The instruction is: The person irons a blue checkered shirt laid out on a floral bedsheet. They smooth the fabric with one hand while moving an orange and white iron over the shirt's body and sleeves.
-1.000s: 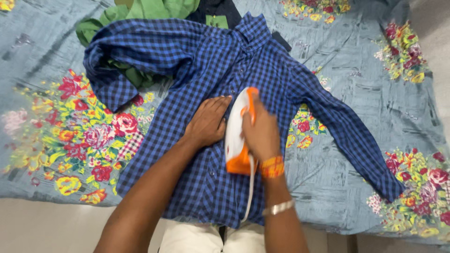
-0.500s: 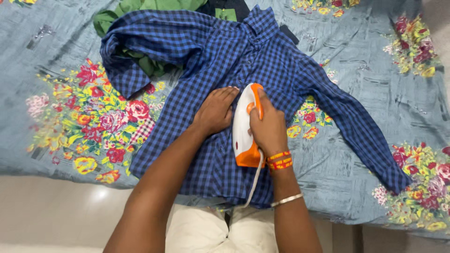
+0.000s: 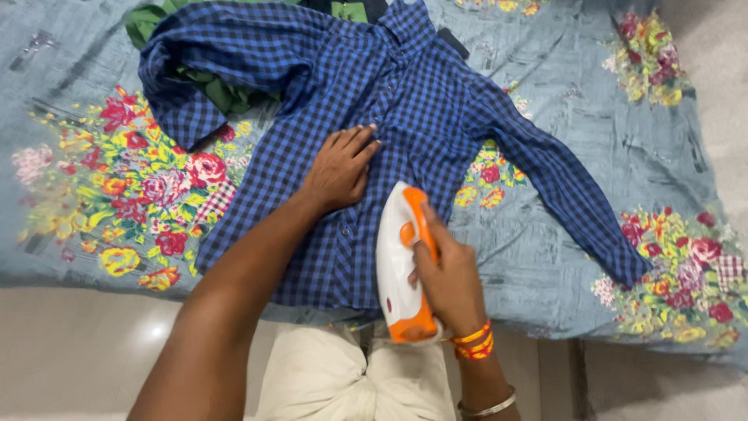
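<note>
Left hand [image 3: 339, 168]: flat, fingers spread, on shirt [image 3: 405, 101], centre frame. Right hand [image 3: 448, 277]: clamped round iron [image 3: 397, 261], lower centre.

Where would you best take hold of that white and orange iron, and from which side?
By the orange handle that runs along the top of the iron, coming from above and from its near, rear end. The handle arches clear of the white body, leaving room for fingers to wrap it, as the right hand does now. The soleplate faces down on the shirt, so it is probably best avoided.
</note>
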